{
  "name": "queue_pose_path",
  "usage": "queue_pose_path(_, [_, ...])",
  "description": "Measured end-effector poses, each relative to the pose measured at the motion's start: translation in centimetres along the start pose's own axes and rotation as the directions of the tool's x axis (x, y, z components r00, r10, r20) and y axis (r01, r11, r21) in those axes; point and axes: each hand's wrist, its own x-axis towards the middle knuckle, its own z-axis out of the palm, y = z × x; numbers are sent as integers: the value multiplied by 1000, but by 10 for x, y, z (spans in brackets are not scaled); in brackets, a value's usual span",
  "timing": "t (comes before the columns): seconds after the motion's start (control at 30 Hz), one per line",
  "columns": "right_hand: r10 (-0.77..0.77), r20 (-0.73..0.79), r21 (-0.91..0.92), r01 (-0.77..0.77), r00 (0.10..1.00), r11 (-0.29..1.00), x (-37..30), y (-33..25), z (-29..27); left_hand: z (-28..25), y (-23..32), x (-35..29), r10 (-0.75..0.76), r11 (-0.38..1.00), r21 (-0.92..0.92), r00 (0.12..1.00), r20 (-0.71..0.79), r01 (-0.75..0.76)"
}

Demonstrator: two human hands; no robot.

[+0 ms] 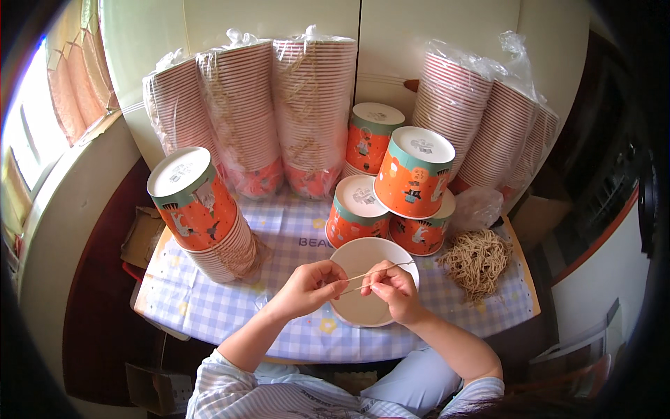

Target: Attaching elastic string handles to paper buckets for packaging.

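Between my hands runs a thin beige string (356, 278), doubled into two strands. My left hand (312, 287) pinches it on one side, thumb against the curled fingers. On the other side my right hand (392, 290) grips it too, and a loose end pokes out past the knuckles. Right below lies a round paper bucket (373, 315), its white inside facing up and partly covered by my hands. A tangled heap of similar beige strings (477, 264) rests on the tablecloth to the right.
Upside-down orange and green paper buckets (417, 174) are piled just behind. To the left leans a nested bucket stack (197, 209). Tall plastic-wrapped stacks (312, 105) line the back, with more wrapped stacks (453, 98) at back right. A blue checked tablecloth (209, 307) covers the table.
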Motion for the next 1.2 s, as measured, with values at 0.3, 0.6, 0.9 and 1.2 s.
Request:
queue_pose_path(0.3, [-174, 63, 23, 173, 983, 985, 6, 6, 0, 4, 9, 1, -71, 997, -21, 997, 10, 71])
queue_pose_path(0.6, [-65, -27, 28, 66, 998, 997, 9, 5, 7, 8, 25, -8, 230, 865, 448, 972, 51, -228])
queue_pose_path(0.9, [-46, 50, -158, 54, 998, 986, 8, 4, 9, 3, 9, -10, 161, 954, 261, 986, -40, -145])
queue_pose_path(1.2, [-161, 143, -743, 213, 977, 635, 11, -5, 18, -10, -3, -11, 74, 995, 63, 997, -12, -73])
